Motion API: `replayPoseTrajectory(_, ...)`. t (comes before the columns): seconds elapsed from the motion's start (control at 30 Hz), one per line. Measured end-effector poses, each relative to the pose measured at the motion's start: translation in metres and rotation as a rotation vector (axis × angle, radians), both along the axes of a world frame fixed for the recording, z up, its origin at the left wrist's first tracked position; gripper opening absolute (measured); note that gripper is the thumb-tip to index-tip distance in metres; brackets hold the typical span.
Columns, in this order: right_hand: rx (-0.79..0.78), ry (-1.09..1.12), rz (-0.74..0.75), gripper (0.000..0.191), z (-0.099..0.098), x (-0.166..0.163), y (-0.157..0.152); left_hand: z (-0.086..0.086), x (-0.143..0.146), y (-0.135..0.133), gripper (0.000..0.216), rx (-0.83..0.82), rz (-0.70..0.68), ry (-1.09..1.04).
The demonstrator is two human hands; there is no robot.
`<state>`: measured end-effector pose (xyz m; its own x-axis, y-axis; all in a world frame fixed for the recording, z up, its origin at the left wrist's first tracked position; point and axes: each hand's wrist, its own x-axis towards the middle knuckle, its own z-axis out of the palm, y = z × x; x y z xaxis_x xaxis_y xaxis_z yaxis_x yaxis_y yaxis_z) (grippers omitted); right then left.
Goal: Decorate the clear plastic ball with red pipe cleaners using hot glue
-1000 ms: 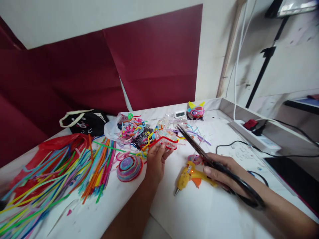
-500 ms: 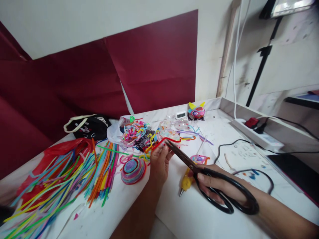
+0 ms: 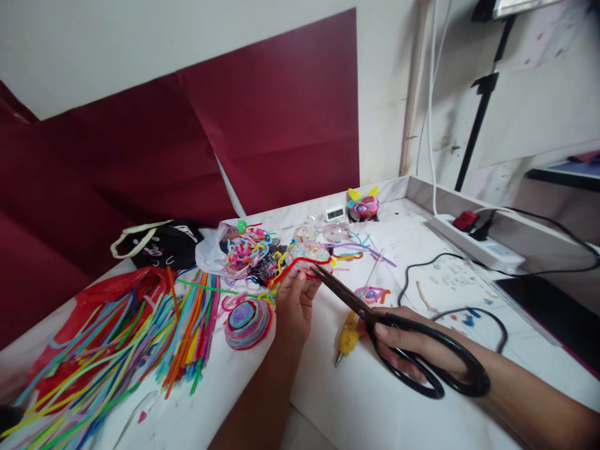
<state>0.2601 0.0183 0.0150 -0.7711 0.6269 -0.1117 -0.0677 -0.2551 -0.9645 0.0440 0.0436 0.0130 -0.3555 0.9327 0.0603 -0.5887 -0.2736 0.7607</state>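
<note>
My left hand point(image 3: 294, 307) pinches a bent red pipe cleaner point(image 3: 291, 267) between thumb and fingers. In my right hand point(image 3: 407, 344) is a large pair of scissors point(image 3: 344, 295) with black handles, its dark blades pointing at my left fingertips. The blades look nearly closed, and their tips are close to the red pipe cleaner; I cannot tell whether they touch it. Left of my left hand lies a round striped coil piece point(image 3: 248, 322) in purple, blue and red. Below the scissors rests a yellow glue gun point(image 3: 347, 340), partly hidden.
Bundles of coloured pipe cleaners point(image 3: 190, 331) and a red plastic bag point(image 3: 94, 300) lie left. Behind are a heap of scraps point(image 3: 248, 247), a black pouch point(image 3: 164, 247), a small timer point(image 3: 334, 214) and a horned figure point(image 3: 363, 206). Right is a power strip point(image 3: 478, 244) with cables.
The scissor tips have shifted slightly right relative to my left fingers. My left hand still pinches the red pipe cleaner. The whole view has turned a little.
</note>
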Motion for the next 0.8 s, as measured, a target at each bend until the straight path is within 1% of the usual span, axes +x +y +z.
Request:
replayPoseTrajectory(0.07, 0.013, 0.003, -0.012, 0.04, 0.002, 0.002, -0.001, 0.001, -0.003, 0.002, 0.012, -0.016, 0.035, -0.043)
replayPoseTrajectory(0.13, 0.044, -0.004, -0.04, 0.041, 0.004, 0.005, -0.001, 0.003, -0.006, 0.004, 0.011, -0.065, 0.095, -0.101)
replayPoseTrajectory(0.2, 0.103, -0.037, -0.078, 0.045, 0.008, 0.009, 0.001, 0.005, -0.009, 0.006, 0.012, -0.124, 0.145, -0.171)
replayPoseTrajectory(0.27, 0.192, -0.113, -0.13, 0.051, 0.011, 0.014, 0.005, 0.007, -0.012, 0.008, 0.014, -0.162, 0.162, -0.23)
replayPoseTrajectory(0.33, 0.294, -0.197, -0.187, 0.055, 0.015, 0.02, 0.008, 0.009, -0.014, 0.01, 0.017, -0.183, 0.163, -0.265)
replayPoseTrajectory(0.43, 0.407, -0.26, -0.221, 0.05, 0.022, 0.027, 0.011, 0.011, -0.016, 0.011, 0.022, -0.208, 0.16, -0.302)
replayPoseTrajectory(0.5, 0.408, -0.26, -0.231, 0.049, 0.026, 0.03, 0.011, 0.013, -0.016, 0.011, 0.026, -0.22, 0.154, -0.321)
replayPoseTrajectory(0.6, 0.333, -0.201, -0.232, 0.051, 0.031, 0.033, 0.009, 0.014, -0.017, 0.01, 0.028, -0.224, 0.139, -0.332)
replayPoseTrajectory(0.67, 0.31, -0.181, -0.222, 0.05, 0.033, 0.034, 0.008, 0.015, -0.017, 0.01, 0.028, -0.222, 0.125, -0.331)
replayPoseTrajectory(0.73, 0.365, -0.216, -0.255, 0.048, 0.035, 0.035, 0.009, 0.016, -0.017, 0.01, 0.027, -0.218, 0.11, -0.327)
replayPoseTrajectory(0.8, 0.489, -0.286, -0.322, 0.043, 0.035, 0.036, 0.01, 0.017, -0.017, 0.01, 0.025, -0.216, 0.096, -0.325)
